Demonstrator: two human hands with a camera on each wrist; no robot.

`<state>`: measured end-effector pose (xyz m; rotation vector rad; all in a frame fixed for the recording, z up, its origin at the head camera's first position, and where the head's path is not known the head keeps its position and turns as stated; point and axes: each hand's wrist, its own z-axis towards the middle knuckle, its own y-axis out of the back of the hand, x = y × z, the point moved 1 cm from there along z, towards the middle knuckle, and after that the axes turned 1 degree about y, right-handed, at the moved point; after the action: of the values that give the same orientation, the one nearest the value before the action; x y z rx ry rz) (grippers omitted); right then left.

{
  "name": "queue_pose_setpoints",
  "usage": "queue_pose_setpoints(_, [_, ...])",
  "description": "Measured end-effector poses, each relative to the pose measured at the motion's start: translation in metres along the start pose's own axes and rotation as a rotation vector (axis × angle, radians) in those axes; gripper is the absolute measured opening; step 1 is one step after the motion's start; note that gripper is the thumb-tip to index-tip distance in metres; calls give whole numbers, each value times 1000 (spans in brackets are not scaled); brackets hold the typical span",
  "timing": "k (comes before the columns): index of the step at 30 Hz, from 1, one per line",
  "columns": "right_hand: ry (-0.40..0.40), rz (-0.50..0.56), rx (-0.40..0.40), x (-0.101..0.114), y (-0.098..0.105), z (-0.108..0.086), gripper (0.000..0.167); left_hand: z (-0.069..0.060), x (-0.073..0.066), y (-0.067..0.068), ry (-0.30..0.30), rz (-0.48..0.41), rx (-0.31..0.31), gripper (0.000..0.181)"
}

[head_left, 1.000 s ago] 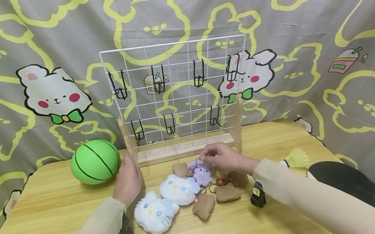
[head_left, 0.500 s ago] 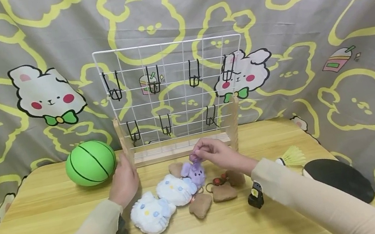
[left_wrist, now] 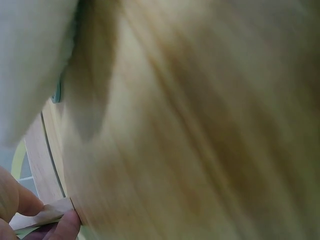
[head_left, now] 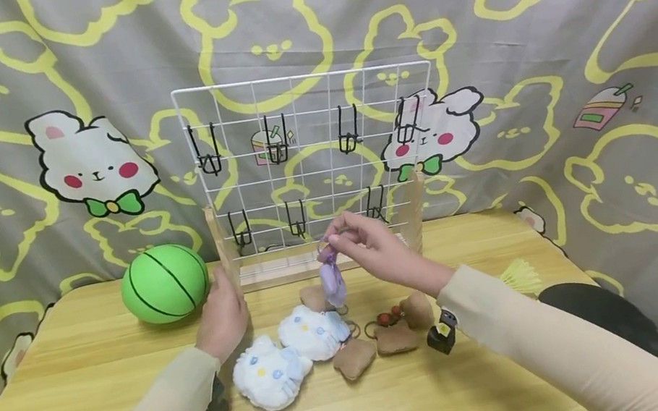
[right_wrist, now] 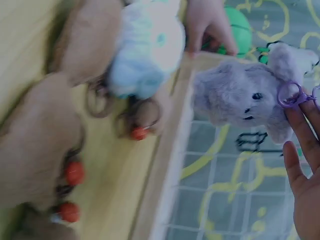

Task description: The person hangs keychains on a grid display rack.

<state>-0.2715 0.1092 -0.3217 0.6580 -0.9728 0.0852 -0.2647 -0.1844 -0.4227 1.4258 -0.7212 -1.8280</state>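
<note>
My right hand [head_left: 373, 253] pinches the ring of a purple plush keychain [head_left: 333, 284], which hangs above the table in front of the grid rack. In the right wrist view its purple ring [right_wrist: 289, 95] lies at the fingers, and the plush face shows. My left hand [head_left: 223, 319] holds the rack's left wooden support [head_left: 222, 245]; the left wrist view shows thumb and finger pinching a wooden end [left_wrist: 52, 210]. Several black hooks [head_left: 296, 220] hang on the white wire grid [head_left: 300, 77]. Two white cat-face plush keychains [head_left: 269, 376] and several brown plush keychains [head_left: 354, 359] lie below.
A green ball [head_left: 164, 284] sits left of the rack, near my left hand. At the right lie a yellow shuttlecock [head_left: 520, 277] and a black paddle [head_left: 603, 319], both partly covered by my right sleeve. A patterned curtain [head_left: 530, 184] hangs behind the table.
My right hand has lifted the purple plush keychain off the pile, up and slightly left toward the grid. My left hand stays at the rack's left support.
</note>
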Motion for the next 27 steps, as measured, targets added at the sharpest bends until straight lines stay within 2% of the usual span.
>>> queue_pose_setpoints(6, [97, -66, -1, 25, -2, 18, 16, 0, 0, 0, 2, 1, 5, 60])
queue_pose_setpoints(16, [207, -79, -40, 61, -14, 56, 15, -3, 3, 1, 10, -7, -4, 54])
queue_pose_setpoints(23, [258, -109, -88, 77, -26, 79, 15, -3, 4, -1, -18, -13, -18, 58])
queue_pose_setpoints(27, [261, -114, -96, 84, -31, 90, 16, -1, 3, 0, -23, -4, -24, 60])
